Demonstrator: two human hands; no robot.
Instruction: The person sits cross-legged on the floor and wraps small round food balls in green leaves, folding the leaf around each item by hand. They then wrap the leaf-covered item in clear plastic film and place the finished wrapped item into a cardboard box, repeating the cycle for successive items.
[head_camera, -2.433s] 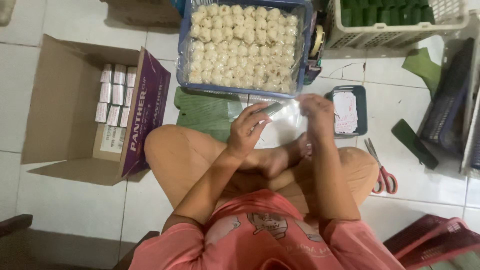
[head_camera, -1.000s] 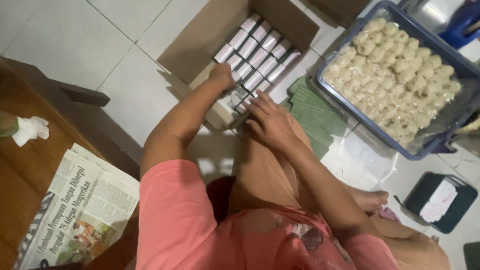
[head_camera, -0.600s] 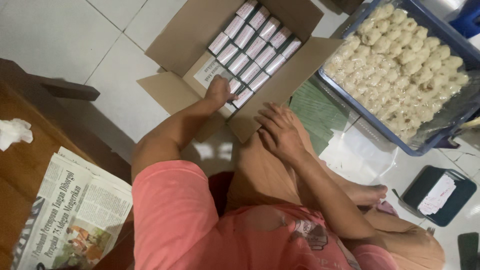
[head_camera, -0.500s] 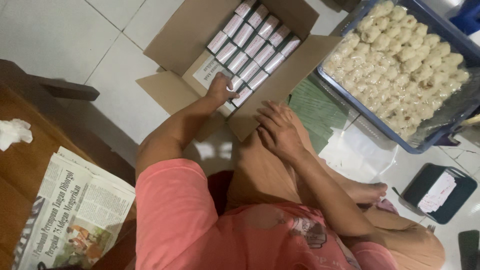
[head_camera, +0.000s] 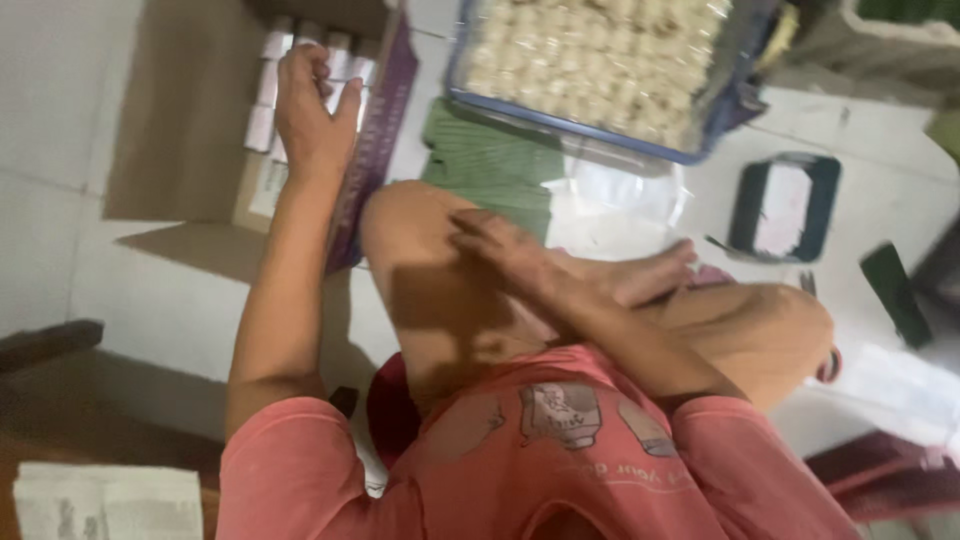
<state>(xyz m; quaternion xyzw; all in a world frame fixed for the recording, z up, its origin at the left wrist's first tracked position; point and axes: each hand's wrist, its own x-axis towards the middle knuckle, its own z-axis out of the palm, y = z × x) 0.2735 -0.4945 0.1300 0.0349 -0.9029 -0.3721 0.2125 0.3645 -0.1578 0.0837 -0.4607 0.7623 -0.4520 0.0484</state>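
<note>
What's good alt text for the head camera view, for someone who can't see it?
A person seated on a tiled floor reaches their left hand into a cardboard box of small white packs, while the right hand rests on their bent leg. A blue crate of pale round pieces sits ahead.

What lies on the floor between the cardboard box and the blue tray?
In the head view, a stack of green sheets lies between the cardboard box and the blue tray, beside the person's knee.

Carton (head_camera: 190, 150) seemingly left of tray (head_camera: 600, 130)
</note>
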